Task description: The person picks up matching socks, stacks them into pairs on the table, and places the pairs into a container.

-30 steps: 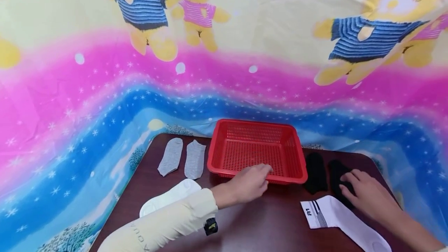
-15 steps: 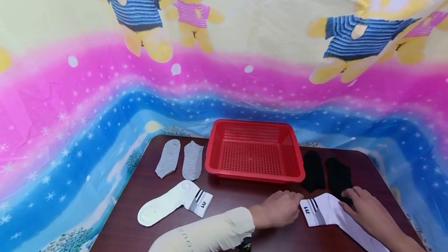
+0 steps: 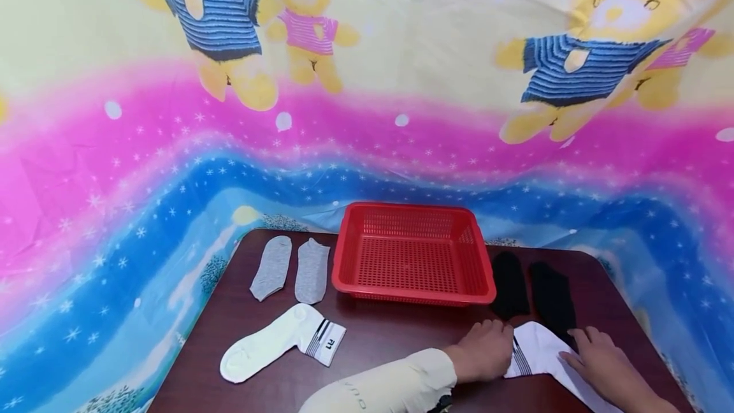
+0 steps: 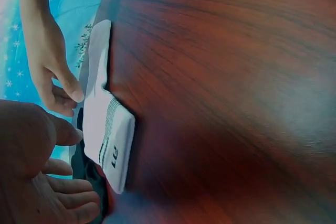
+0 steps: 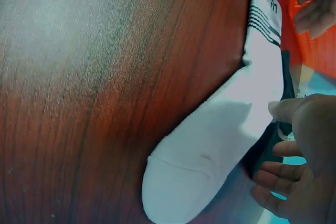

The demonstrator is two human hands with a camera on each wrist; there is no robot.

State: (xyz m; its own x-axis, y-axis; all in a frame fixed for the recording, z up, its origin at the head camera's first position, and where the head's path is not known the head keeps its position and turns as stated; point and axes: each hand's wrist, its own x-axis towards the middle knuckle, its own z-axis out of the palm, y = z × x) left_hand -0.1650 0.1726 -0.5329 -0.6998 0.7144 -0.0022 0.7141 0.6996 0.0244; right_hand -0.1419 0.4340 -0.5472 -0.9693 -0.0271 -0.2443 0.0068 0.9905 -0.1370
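Note:
A white ankle-length sock (image 3: 539,349) with dark stripes and lettering at its cuff lies flat on the right of the table. Over the cuff end in the head view is my left hand (image 3: 486,350); in the left wrist view its fingers (image 4: 73,200) are loosely bent beside the sock, holding nothing. My right hand (image 3: 604,365) is at the sock's far side, its thumb tip right at the fabric edge in the right wrist view and its other fingers (image 5: 275,179) relaxed. Two black socks (image 3: 509,285) lie just beyond, partly hidden behind the white one in the wrist views.
A red plastic basket (image 3: 413,297) with perforated walls stands at the back middle of the brown table (image 3: 390,330). To its left lie two grey socks (image 3: 312,273). A matching white sock (image 3: 269,346) lies at front left. A cartoon-bear cloth (image 3: 367,132) hangs behind.
My left hand has moved right, from the basket's front rim to the right white sock's cuff, uncovering the left white sock. My right hand has drawn back from the black sock toward the white one.

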